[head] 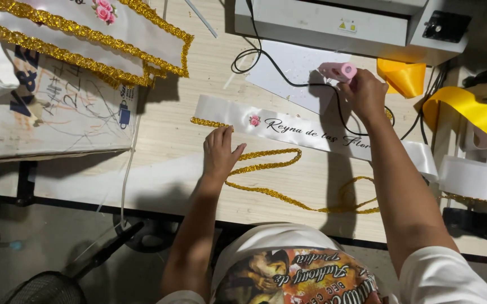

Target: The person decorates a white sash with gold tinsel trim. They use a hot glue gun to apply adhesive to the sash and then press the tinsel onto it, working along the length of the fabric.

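left hand (219,151) flat, right hand (363,93) gripping

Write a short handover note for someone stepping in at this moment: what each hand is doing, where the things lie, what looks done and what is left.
Left hand: flat, fingers pressing the gold trim against the lower edge of the white sash near its left end.
Right hand: gripping the pink glue gun, lifted above the sash; its black cord runs across the table.
Done: only a short bit of trim sits along the sash's left end.
Left: most of the trim lies loose in loops on the table, unattached.
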